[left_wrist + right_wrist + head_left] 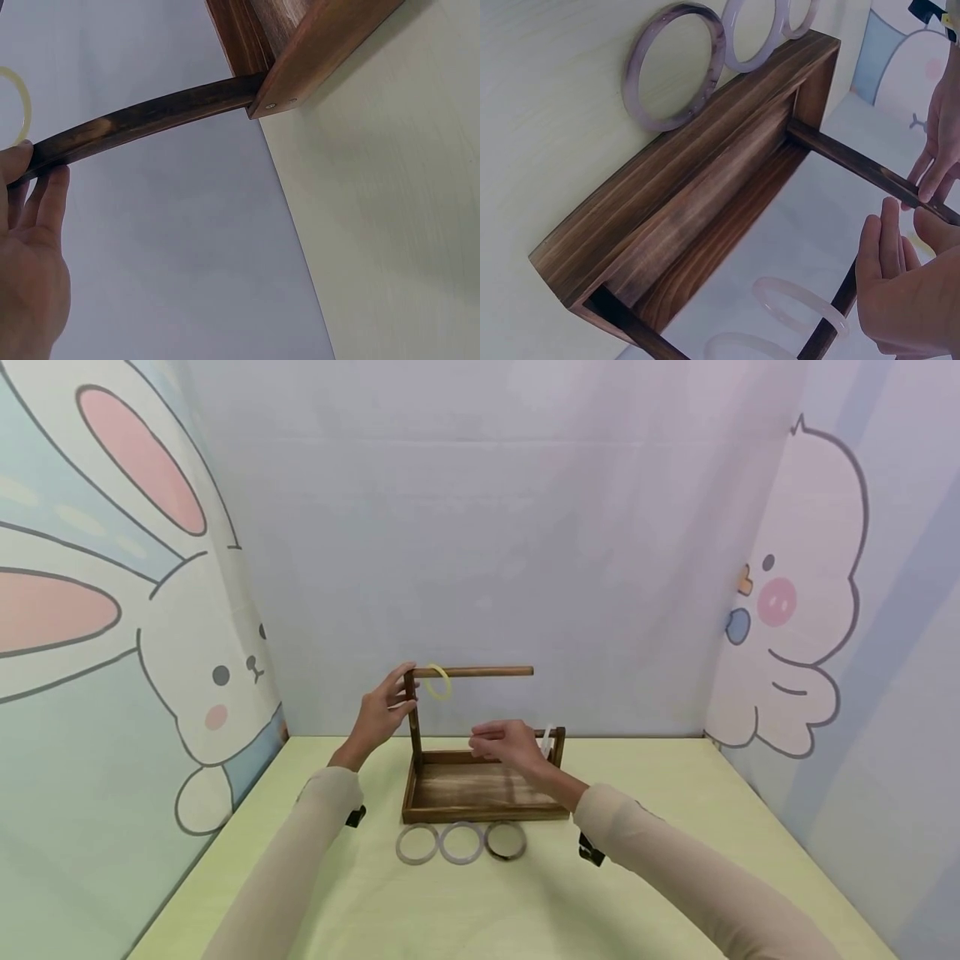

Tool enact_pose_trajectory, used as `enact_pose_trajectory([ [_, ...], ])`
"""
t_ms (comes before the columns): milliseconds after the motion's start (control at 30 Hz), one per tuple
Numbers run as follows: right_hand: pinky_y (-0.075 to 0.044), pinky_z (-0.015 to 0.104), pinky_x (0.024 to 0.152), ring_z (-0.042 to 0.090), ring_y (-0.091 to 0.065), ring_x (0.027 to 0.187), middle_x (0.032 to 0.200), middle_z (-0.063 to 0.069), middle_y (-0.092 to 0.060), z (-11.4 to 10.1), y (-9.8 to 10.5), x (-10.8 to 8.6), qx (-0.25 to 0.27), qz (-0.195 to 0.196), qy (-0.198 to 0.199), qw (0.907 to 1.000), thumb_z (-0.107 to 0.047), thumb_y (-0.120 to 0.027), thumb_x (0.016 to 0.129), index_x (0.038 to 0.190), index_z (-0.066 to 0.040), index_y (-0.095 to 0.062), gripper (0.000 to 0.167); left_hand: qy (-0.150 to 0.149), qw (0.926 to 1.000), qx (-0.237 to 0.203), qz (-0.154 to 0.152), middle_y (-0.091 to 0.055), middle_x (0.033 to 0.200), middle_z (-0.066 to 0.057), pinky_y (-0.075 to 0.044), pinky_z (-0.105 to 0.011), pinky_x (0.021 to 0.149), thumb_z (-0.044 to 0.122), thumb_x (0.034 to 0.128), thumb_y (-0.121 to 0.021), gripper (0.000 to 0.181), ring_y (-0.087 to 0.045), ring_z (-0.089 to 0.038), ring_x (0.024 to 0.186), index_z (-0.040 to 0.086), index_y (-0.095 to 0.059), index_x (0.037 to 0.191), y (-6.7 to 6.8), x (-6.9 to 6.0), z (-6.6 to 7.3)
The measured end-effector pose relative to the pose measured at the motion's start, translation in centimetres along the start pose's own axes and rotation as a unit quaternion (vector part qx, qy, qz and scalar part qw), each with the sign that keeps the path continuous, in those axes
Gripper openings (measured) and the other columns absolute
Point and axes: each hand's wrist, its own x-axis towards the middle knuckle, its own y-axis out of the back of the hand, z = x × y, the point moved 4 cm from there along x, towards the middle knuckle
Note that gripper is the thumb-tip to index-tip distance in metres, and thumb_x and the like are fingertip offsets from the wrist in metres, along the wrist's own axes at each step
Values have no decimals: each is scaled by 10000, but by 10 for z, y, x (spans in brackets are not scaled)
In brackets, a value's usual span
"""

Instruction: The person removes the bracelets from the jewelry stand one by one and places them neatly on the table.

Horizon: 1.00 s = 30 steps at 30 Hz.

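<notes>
While gripping the top of the upright post (415, 727) with the left hand (378, 714), left of centre in the head view, holds the right hand (512, 745) well apart, near the middle of the frame, before the wooden tray (487, 815). Sets left thumb and fingers on opposite sides of the post, presumably to brace it against rocking. Extends right fingers close together, with nothing visible in them; probably raised for access to the upper bar (487, 672). Carries a yellow ring (448, 683) on that bar, near the post. Presents a free end at the bar's right, apparently for passing rings over. At lower centre, displays a left ring (399, 846), middle ring (481, 843) and right ring (523, 842) flat on the table (637, 802), side by side just in front of the tray, likely for easy reach. At the bottom of the right wrist view, shows a pale ring (804, 289) around the lower bar (817, 343), apparently for storage clear of the table.
</notes>
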Motion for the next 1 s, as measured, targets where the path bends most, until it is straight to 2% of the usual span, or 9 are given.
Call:
enact_pose_trajectory([
  [167, -654, 338, 817, 336, -766, 957, 1085, 211, -765, -3, -2, 3, -46, 109, 48, 9999, -100, -738, 981, 1222, 17, -735, 269, 21, 10000, 80, 11, -663, 1273, -324, -600, -531, 907, -201, 908, -666, 694, -664, -518, 1134, 29, -470, 1534, 0, 0, -3],
  [367, -655, 318, 796, 351, -761, 966, 1090, 230, -759, -7, -5, 10, -120, 205, 120, 9996, -94, -735, 982, 1216, 19, -739, 261, -42, 9999, 15, 104, -641, 1282, -358, -586, -587, 894, -213, 905, -658, 730, -656, -534, 1137, 63, -459, 1551, -5, 3, -32],
  [467, -655, 318, 792, 376, -754, 982, 1069, 211, -769, -9, -7, 14, -187, 210, 216, 9994, -98, -729, 987, 1224, 26, -736, 268, -12, 9999, 29, 117, -649, 1293, -333, -591, -569, 905, -181, 917, -669, 741, -663, -506, 1148, 125, -464, 1560, -6, 4, -40],
  [633, -655, 322, 796, 359, -758, 970, 1048, 193, -776, -10, -9, 18, -296, 208, 311, 9989, -91, -723, 990, 1226, 25, -735, 263, 54, 10000, 19, 53, -666, 1311, -275, -600, -504, 928, -134, 933, -686, 741, -673, -448, 1171, 201, -472, 1559, -5, 4, -43],
  [767, -654, 323, 800, 314, -770, 939, 1049, 203, -774, -13, -6, 22, -415, 291, 453, 9977, -84, -729, 984, 1224, 31, -735, 266, 108, 9999, 17, 40, -670, 1317, -255, -599, -500, 935, -131, 934, -687, 748, -674, -432, 1180, 225, -476, 1557, -4, 4, -42],
  [1000, -654, 316, 776, 308, -773, 934, 1066, 161, -780, -12, -1, 31, -424, 447, 520, 9967, -122, -745, 980, 1232, 0, -742, 280, 36, 9999, 35, 113, -651, 1301, -318, -592, -576, 907, -182, 915, -671, 744, -664, -494, 1155, 122, -461, 1561, -6, 4, -38],
])
